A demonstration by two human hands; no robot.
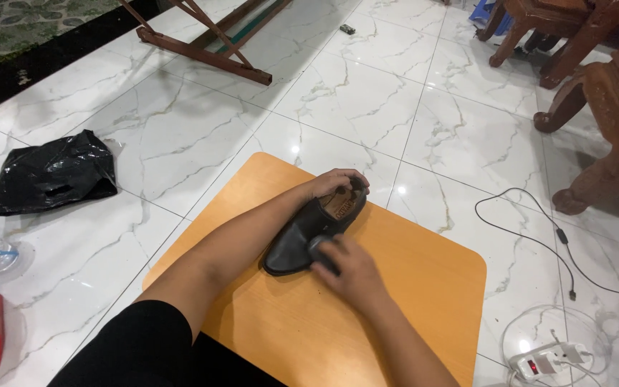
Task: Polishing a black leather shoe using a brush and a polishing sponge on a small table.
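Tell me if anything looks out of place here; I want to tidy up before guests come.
A crumpled black plastic bag lies loose on the tiled floor, and a black cable trails across the tiles near a white power strip. The black shoe, held by both hands on the wooden board, looks undamaged.

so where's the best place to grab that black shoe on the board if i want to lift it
Probably the heel end of the black shoe, coming from above at the far side. It lies on its sole on the orange board, toe toward the person, opening facing up, so fingers can hook inside the collar. The left hand already holds it there; the right hand presses something dark on the side.
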